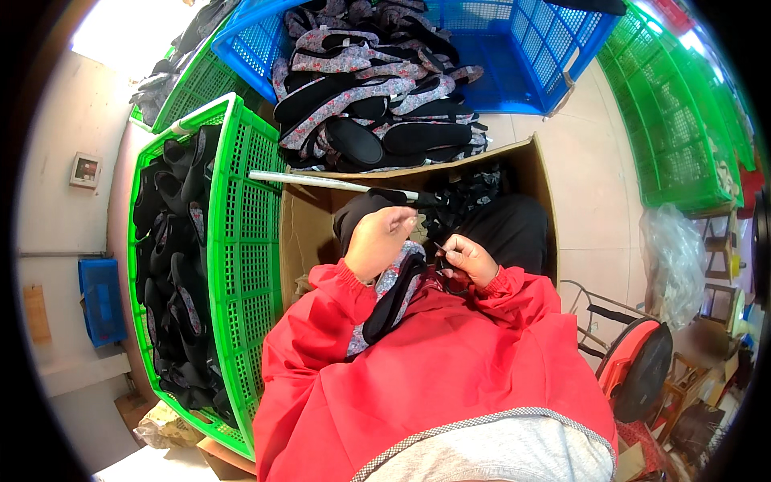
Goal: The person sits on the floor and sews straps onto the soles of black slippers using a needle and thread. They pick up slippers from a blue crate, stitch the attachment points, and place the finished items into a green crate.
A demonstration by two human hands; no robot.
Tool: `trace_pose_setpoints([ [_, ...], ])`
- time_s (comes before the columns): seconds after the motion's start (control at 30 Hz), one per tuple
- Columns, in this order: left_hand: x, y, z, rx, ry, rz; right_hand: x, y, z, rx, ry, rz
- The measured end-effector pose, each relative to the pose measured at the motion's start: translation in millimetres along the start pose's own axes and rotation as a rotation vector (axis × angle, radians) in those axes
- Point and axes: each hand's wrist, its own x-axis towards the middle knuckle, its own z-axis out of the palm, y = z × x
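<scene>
Floral slipper (393,299) at lap (512,231); crates (250,281), tiled floor (593,205).

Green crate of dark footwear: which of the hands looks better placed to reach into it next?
Probably the left hand: it is nearer the green crate, which stands on that side. The right hand is farther off, beyond the left one.

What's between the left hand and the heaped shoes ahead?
In the head view, from the hand outward: dark knee, white rod, far edge of the box.
</scene>
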Motion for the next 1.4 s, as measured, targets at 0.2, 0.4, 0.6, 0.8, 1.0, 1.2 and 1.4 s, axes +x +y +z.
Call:
trace_pose_setpoints([
  [0.2, -17, 26, -24, 0.199, -0.215, -0.103, 3, -1, 1, -0.026, -0.036, -0.001],
  [0.4, -18, 10, -27, 0.183, -0.268, 0.103, 4, -5, 6, -0.021, -0.096, 0.021],
  [0.6, -15, 12, -21, 0.218, -0.274, -0.007, 7, -15, 11, -0.071, -0.117, 0.035],
  [0.8, -15, 8, -12, 0.102, -0.238, -0.069, 13, -22, 7, -0.140, -0.162, 0.064],
  [1.0, -15, 8, -13, 0.174, -0.261, -0.024, 17, -26, 3, -0.151, -0.235, 0.128],
  [1.2, -15, 5, -11, 0.165, -0.246, -0.014, 20, -27, -1, -0.206, -0.288, 0.122],
  [1.4, -16, 6, -10, 0.103, -0.231, -0.058, 26, -39, -1, -0.210, -0.332, 0.167],
])
